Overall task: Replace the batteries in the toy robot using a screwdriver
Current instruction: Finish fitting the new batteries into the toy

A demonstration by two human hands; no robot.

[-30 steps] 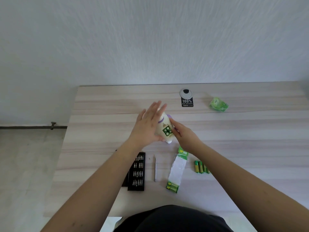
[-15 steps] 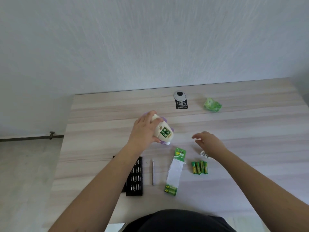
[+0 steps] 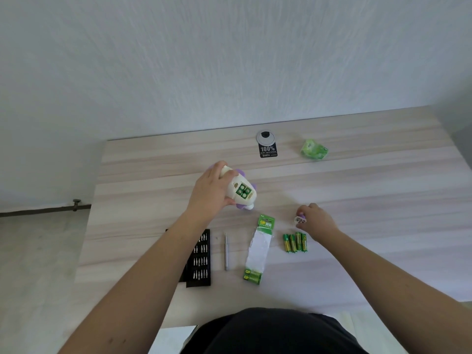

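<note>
Pale wood table (image 3: 383,190). My left hand (image 3: 209,192) grips the toy robot (image 3: 240,191) mid-table, batteries showing; light, hard, slick plastic, so hold the body. Right hand (image 3: 315,221) pinches the small cover (image 3: 300,219).

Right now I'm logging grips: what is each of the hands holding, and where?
Left hand grips the toy robot around its body, battery bay facing up. Right hand pinches a small white cover piece at its edge.

Toy robot (image 3: 240,190) is cream with purple bits, green batteries seen in its open back. Near it, the table (image 3: 383,180) is pale wood-grain striped, loose batteries (image 3: 295,242) green-yellow, bit case (image 3: 200,258) black, crumpled wrapper (image 3: 314,149) green.
</note>
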